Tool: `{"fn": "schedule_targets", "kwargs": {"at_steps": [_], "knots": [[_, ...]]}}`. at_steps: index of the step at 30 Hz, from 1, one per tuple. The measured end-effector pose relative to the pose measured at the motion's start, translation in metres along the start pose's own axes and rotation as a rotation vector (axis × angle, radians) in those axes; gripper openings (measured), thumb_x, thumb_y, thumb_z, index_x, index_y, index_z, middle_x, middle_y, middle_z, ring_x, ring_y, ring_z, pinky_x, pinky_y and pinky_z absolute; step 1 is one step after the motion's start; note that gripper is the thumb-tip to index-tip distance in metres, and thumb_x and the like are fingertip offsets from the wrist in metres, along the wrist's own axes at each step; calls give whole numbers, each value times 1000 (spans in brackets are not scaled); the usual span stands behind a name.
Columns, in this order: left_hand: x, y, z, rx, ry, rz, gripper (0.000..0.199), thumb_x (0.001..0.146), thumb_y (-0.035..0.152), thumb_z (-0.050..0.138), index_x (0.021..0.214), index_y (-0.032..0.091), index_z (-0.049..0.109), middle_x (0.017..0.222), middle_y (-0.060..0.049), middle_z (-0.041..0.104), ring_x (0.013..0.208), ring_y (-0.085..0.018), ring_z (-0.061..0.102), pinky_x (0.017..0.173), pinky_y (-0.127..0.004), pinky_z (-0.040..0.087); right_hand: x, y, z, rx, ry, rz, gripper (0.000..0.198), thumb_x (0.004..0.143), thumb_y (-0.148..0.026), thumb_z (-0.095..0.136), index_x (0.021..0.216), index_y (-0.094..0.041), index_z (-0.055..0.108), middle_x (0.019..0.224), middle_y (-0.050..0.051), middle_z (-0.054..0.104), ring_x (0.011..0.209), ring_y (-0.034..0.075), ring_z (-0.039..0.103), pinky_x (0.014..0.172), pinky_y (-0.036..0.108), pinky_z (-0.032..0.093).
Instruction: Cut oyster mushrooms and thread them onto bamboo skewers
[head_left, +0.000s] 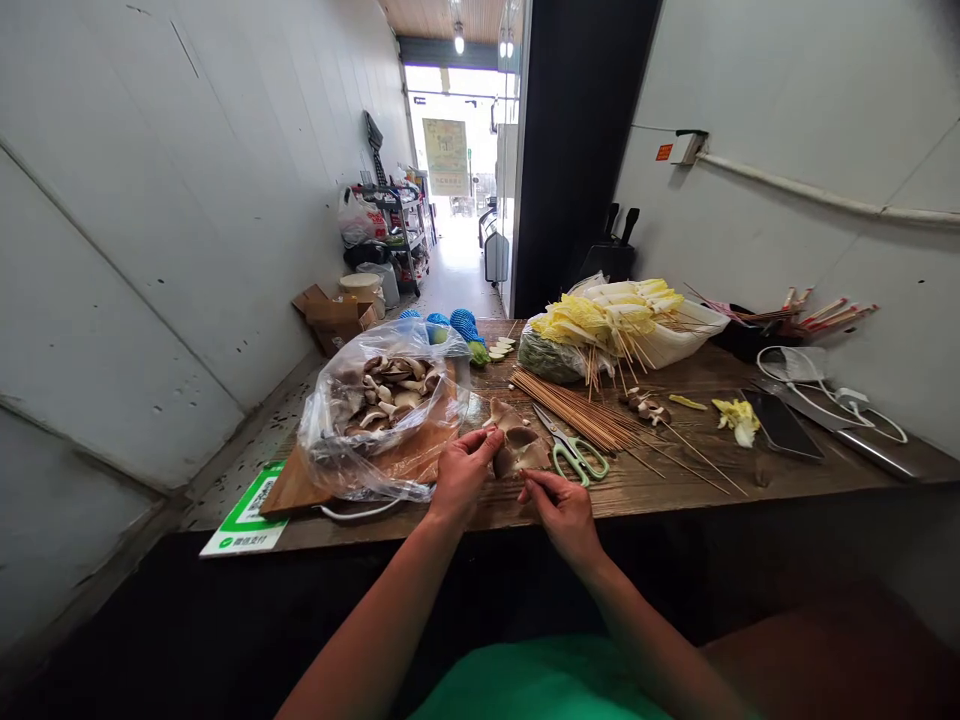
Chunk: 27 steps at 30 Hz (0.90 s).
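A grey-brown oyster mushroom [523, 452] is held just above the near part of the wooden table. My left hand [463, 470] pinches its left side between thumb and fingers. At its lower right edge, the closed fingertips of my right hand [561, 512] grip the same mushroom. Another mushroom piece [501, 412] lies right behind it. To the right are green-handled scissors [571, 450] and a spread bundle of bamboo skewers [574, 408]. On the left, a clear plastic bag [337, 440] holds several oyster mushrooms [397, 385]. A skewered mushroom [646, 408] lies farther right.
Under the bag sits a wooden board [296, 482], beside a green payment sign [247, 515]. Skewered cabbage leaves [607, 315] fill a white container [686, 335] at the back. A phone [781, 425], a long knife [862, 445] and a white cable [802, 375] lie right.
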<state>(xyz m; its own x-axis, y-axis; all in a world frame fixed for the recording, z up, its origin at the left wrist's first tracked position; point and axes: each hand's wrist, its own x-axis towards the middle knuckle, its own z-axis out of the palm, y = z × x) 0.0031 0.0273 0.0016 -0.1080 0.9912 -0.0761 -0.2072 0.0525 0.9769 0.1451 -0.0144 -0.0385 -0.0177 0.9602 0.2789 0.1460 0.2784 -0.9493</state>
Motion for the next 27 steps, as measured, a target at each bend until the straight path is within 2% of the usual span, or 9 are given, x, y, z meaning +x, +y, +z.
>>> {"fn": "schedule_targets", "kwargs": {"at_steps": [5,14,21,27], "knots": [[0,-2,-3,71,-33,31,30,65,42,69,78,14,71,69,-2,66,62,-11,53,59,-22,38,0,-2,-2,-15,-9,-1,20,82,-26,53,92,-18,69,67,2,68,68,17,64,69,28,51],[0,-1,11,-131,72,22,27,58,38,75,67,13,69,60,0,62,55,-9,50,55,-20,37,0,0,0,-39,3,-11,20,83,-25,53,92,-18,69,69,2,68,72,17,65,73,30,51],[6,0,11,-245,129,-16,32,53,38,78,68,12,69,65,-2,65,60,-10,54,59,-21,40,-1,-2,0,-55,7,-35,21,83,-25,52,91,-19,71,69,2,69,70,17,65,72,30,52],[3,13,7,-152,55,-99,36,52,41,78,70,11,69,71,-6,66,62,-12,55,56,-22,41,0,-2,0,-36,8,-16,22,83,-28,53,92,-20,71,68,3,69,72,19,66,73,31,52]]}}
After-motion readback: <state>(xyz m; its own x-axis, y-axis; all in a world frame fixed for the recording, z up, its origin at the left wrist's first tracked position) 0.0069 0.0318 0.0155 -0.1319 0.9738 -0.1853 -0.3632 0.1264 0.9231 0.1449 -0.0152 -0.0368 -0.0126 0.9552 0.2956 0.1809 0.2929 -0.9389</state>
